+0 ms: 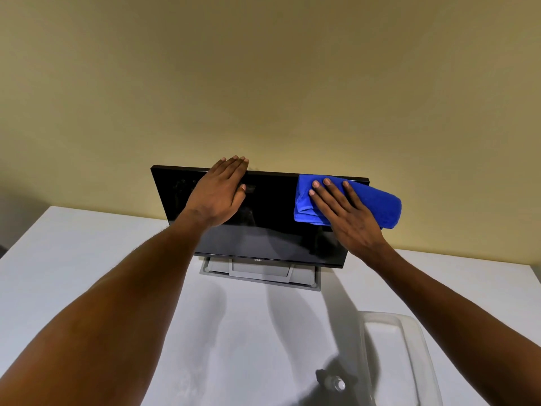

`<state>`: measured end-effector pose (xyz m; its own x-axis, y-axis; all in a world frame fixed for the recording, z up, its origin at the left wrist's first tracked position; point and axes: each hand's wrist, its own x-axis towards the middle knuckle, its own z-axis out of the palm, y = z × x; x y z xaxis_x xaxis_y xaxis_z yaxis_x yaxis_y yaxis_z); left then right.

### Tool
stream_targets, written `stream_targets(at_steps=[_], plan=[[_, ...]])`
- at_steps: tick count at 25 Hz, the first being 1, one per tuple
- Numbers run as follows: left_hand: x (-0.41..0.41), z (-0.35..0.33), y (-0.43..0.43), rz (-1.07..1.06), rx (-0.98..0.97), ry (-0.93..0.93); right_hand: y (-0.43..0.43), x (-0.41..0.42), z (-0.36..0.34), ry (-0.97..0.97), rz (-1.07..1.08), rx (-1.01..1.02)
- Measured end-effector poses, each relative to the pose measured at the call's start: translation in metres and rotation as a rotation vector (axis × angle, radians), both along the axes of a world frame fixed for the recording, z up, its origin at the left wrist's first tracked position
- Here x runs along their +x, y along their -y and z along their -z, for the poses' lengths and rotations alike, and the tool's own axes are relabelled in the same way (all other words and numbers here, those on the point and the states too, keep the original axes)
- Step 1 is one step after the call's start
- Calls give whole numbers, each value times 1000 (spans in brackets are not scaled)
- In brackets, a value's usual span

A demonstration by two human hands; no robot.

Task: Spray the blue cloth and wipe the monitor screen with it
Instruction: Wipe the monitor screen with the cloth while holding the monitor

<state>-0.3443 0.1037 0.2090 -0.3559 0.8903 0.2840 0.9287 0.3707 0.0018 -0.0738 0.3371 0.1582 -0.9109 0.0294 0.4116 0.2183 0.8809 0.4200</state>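
A black monitor (263,230) stands on a grey base at the back of the white table, its dark screen facing me. My right hand (348,218) lies flat with fingers spread on a folded blue cloth (377,205), pressing it against the screen's upper right corner; part of the cloth sticks out past the monitor's right edge. My left hand (219,191) rests over the monitor's top edge left of centre, fingers together and curled over the rim, thumb on the screen.
The white table (87,259) runs to a beige wall right behind the monitor. A white spray bottle (395,356) stands at the near right, its nozzle (333,382) pointing left. The monitor's grey stand (260,273) sits under the screen.
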Motion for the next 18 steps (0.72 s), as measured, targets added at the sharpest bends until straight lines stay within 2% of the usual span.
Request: stream_targets(at_steps=[6, 13, 18], plan=[[-18, -2, 14, 11, -9, -46, 28, -38, -2, 4, -38, -52], [-65, 1, 77, -118, 88, -11, 78, -92, 1, -26, -70, -99], [-68, 11, 75, -118, 206, 0, 100, -124, 14, -27, -101, -108]])
